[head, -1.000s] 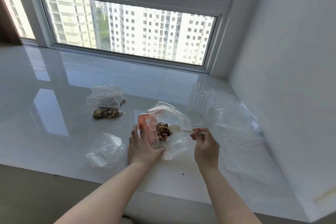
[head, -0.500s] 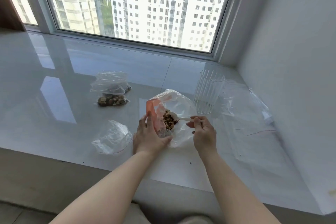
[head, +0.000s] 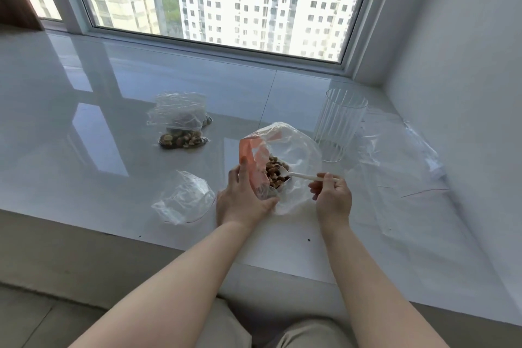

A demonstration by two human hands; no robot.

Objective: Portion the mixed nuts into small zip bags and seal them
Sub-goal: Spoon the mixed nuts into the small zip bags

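Note:
A large clear bag with an orange side (head: 299, 147) stands open on the white sill and holds mixed nuts (head: 275, 172). My left hand (head: 243, 200) grips the bag's near left edge and keeps its mouth open. My right hand (head: 333, 195) pinches the handle of a white plastic spoon (head: 299, 176), whose bowl is down among the nuts. Two small zip bags with nuts (head: 180, 127) lie stacked at the back left. An empty small zip bag (head: 185, 198) lies crumpled just left of my left hand.
A clear ribbed plastic cup (head: 339, 124) stands upright right behind the nut bag. Flat clear plastic bags (head: 401, 167) are spread on the sill to the right, beside the white wall. The sill's front edge runs just below my wrists. A window closes the back.
The spoon's bowl has gone from the bag's mouth down into the nuts. The camera has come closer and tilted lower. My left hand keeps its hold on the bag.

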